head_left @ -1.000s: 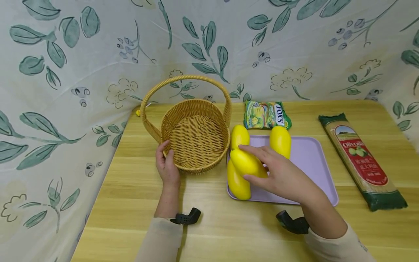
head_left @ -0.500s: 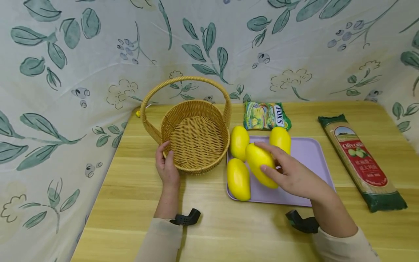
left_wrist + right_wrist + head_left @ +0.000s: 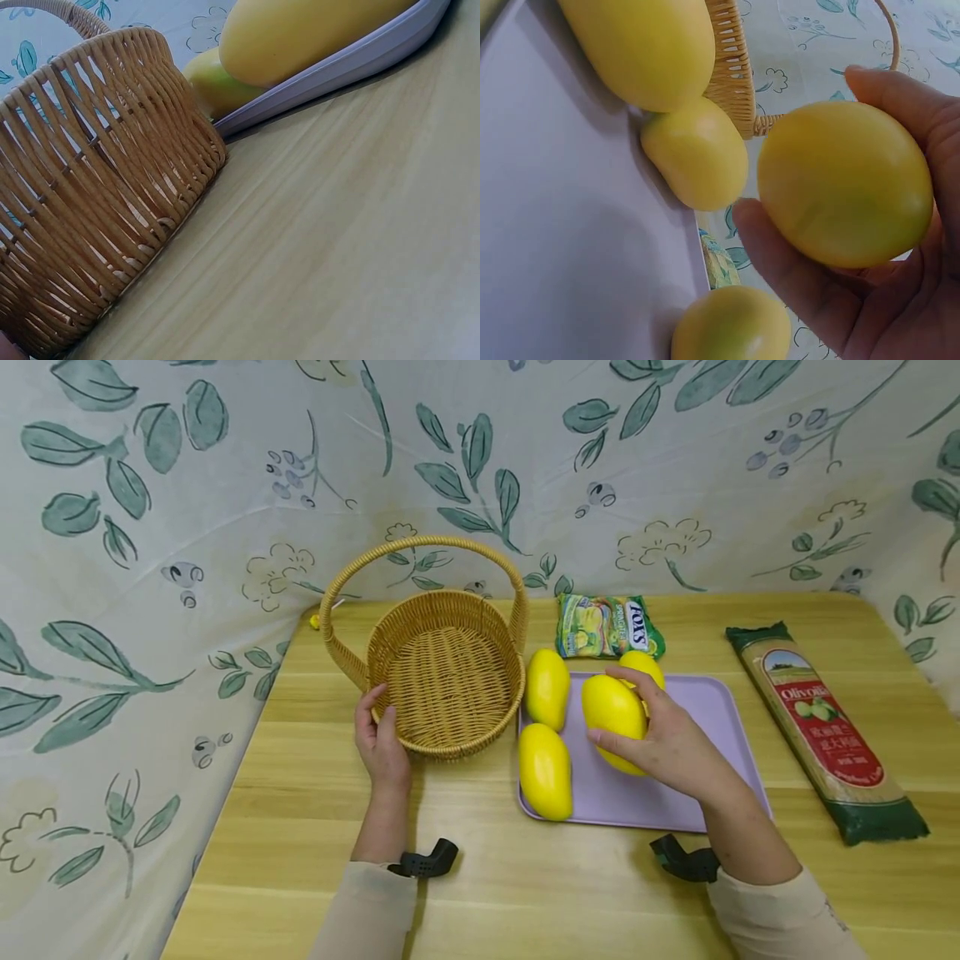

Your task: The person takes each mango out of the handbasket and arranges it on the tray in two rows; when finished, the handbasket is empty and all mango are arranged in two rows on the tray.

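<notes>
A yellow mango [image 3: 613, 714] is in my right hand [image 3: 675, 743], thumb on the near side and fingers on the far side. It is held over the lilac tray [image 3: 705, 760]; the right wrist view shows this mango [image 3: 844, 184] apart from the others. Two mangoes lie at the tray's left side, one behind [image 3: 548, 689] and one in front [image 3: 545, 772]. Another mango [image 3: 643, 667] at the back is partly hidden by the right hand. My left hand [image 3: 384, 747] holds the near left rim of a round wicker basket [image 3: 450, 693] with nothing in it.
Behind the tray lies a green bag of Fox's sweets [image 3: 609, 627]. A long pack of spaghetti [image 3: 828, 735] lies to the right. The basket's tall handle [image 3: 427, 541] arches upward. Patterned cloth [image 3: 480, 468] hangs at the table's back and left.
My right hand has lifted the mango away from the two mangoes on the left and carried it right over the tray, turning it more upright. The left hand and basket have stayed put.
</notes>
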Available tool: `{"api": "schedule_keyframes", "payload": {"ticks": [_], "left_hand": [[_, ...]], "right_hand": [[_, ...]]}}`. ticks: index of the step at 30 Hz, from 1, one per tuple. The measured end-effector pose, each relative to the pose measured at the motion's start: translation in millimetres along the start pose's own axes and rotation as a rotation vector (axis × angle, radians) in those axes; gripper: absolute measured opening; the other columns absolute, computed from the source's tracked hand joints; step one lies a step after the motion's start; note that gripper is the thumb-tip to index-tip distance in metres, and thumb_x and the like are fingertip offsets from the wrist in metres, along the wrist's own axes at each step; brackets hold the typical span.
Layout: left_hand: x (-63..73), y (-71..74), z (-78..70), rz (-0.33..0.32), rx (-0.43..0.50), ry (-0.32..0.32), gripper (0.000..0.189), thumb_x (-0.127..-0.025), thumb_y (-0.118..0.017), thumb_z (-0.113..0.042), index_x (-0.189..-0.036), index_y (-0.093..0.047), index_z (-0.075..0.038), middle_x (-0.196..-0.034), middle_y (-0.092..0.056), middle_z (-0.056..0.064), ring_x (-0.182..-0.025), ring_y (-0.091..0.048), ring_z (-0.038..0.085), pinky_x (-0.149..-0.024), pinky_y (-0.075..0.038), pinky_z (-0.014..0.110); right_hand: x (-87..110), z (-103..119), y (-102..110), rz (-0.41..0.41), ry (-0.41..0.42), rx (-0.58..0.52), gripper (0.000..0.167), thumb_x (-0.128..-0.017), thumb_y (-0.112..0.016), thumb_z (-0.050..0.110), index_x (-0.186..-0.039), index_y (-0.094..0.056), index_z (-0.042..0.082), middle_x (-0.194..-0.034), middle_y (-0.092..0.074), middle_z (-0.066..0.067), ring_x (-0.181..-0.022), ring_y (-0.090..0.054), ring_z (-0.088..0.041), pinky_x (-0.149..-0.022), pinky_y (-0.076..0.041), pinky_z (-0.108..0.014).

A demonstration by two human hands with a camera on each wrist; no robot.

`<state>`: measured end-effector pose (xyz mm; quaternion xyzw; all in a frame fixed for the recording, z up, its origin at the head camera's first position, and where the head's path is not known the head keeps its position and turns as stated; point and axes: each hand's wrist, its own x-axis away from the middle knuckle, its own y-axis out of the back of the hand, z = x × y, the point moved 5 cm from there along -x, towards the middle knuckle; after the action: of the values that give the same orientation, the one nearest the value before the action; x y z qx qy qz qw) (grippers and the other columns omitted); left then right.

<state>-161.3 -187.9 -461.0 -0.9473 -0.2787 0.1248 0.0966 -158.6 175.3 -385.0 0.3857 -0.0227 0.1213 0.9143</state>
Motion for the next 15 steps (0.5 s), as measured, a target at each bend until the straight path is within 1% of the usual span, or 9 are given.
{"api": "schedule_keyframes", "payload": {"ticks": [4, 7, 11, 15], "left_hand": [[-0.2, -0.1, 1.2, -0.003, 0.003, 0.007, 0.034, -0.098, -0.046, 0.002, -0.130, -0.055, 0.006, -0.143, -0.050, 0.016, -0.148, -0.035, 0.023, -0.118, -0.027, 0.033], [-0.5, 0.3, 2.9, -0.002, 0.009, 0.009, 0.034, -0.098, -0.047, 0.001, -0.130, -0.056, 0.004, -0.143, -0.050, 0.015, -0.148, -0.035, 0.023, -0.117, -0.028, 0.032], [-0.5, 0.4, 3.7, -0.003, 0.013, 0.011, 0.033, -0.098, -0.047, 0.000, -0.129, -0.058, 0.001, -0.144, -0.050, 0.016, -0.147, -0.035, 0.021, -0.116, -0.029, 0.031], [-0.4, -0.6, 3.3, 0.000, 0.021, 0.011, 0.033, -0.098, -0.046, 0.000, -0.128, -0.060, -0.002, -0.145, -0.049, 0.017, -0.146, -0.036, 0.019, -0.115, -0.030, 0.030]], "right_hand": [[-0.3, -4.4, 4.5, -0.005, -0.027, 0.008, 0.091, -0.084, -0.075, 0.060, -0.158, -0.027, 0.035, -0.130, -0.057, -0.021, -0.106, -0.056, -0.036, -0.077, -0.051, -0.038], [-1.2, -8.0, 7.3, 0.011, -0.057, 0.026, 0.093, -0.084, -0.073, 0.063, -0.159, -0.025, 0.037, -0.127, -0.059, -0.021, -0.109, -0.055, -0.036, -0.081, -0.050, -0.040], [-1.8, -12.0, 7.4, 0.059, -0.074, 0.070, 0.094, -0.084, -0.072, 0.066, -0.160, -0.026, 0.033, -0.130, -0.059, -0.022, -0.109, -0.056, -0.036, -0.085, -0.050, -0.044], [-0.2, -15.1, 5.5, 0.115, -0.065, 0.086, 0.092, -0.084, -0.075, 0.061, -0.158, -0.033, 0.026, -0.133, -0.056, -0.022, -0.107, -0.056, -0.035, -0.084, -0.050, -0.042]]}}
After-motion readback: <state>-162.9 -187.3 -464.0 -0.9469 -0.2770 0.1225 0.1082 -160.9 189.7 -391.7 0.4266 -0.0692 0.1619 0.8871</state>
